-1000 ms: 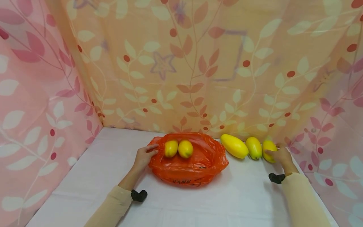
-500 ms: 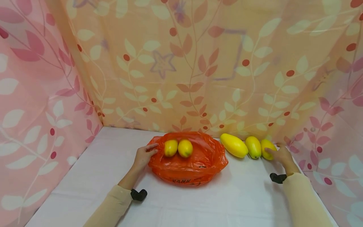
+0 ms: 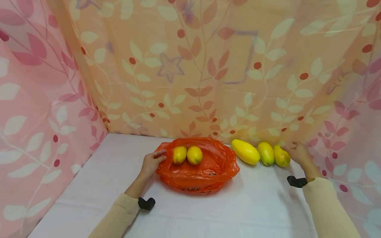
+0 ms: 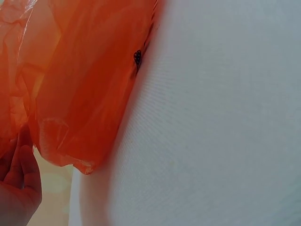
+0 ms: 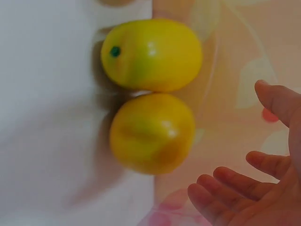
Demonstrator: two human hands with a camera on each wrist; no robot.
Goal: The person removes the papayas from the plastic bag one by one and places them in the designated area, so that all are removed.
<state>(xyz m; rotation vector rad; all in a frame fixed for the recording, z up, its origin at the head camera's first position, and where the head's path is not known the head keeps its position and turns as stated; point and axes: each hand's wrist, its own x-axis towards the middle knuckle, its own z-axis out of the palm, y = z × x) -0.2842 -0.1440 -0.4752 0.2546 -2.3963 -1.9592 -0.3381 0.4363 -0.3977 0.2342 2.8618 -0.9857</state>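
Right hand point(image 3: 300, 155) with thumb and fingers spread apart, three yellow fruits point(image 3: 266, 153) in a row just to its left, left hand point(image 3: 151, 163) pinching a red bag point(image 3: 196, 181) by its edge

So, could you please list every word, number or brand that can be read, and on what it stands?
"ANK" on the front of the bag; marks beside it unclear.
Dark mark above it, head view: too small to read.
Dark print, left wrist view: too blurred to read.
Fruits: none seen.
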